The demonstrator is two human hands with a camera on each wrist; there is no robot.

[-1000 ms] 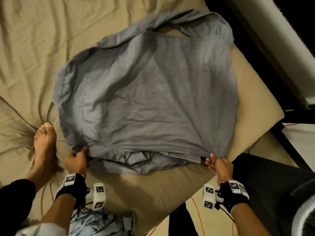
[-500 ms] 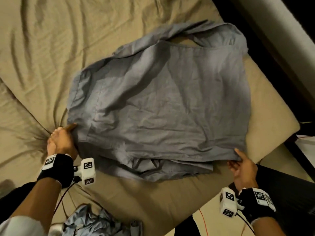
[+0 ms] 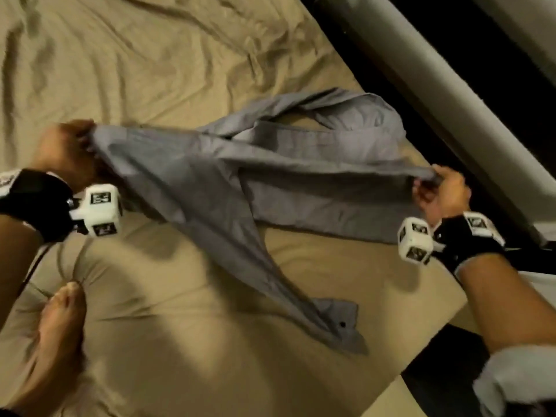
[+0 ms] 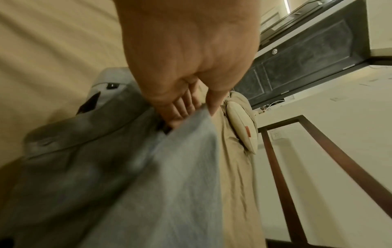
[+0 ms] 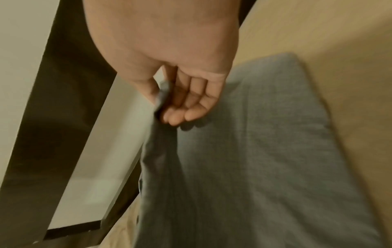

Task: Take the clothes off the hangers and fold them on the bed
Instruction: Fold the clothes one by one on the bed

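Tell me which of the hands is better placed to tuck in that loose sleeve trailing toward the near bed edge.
Probably the left hand: the grey cotton shirt's trailing sleeve hangs from its corner. The right hand pinches the far corner.

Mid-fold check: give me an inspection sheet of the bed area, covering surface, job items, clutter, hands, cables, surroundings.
Surface: bed under a wrinkled tan sheet.
Job's things: grey shirt lifted by its near edge; collar end on the sheet, one buttoned cuff trailing toward the bed's near edge.
Clutter: nothing seen apart from the person's bare foot on the sheet.
Hands: left hand and right hand each grip a shirt corner.
Cables: a thin dark cable hangs from the left wrist band.
Surroundings: dark bed frame, pale wall, dark cabinet.
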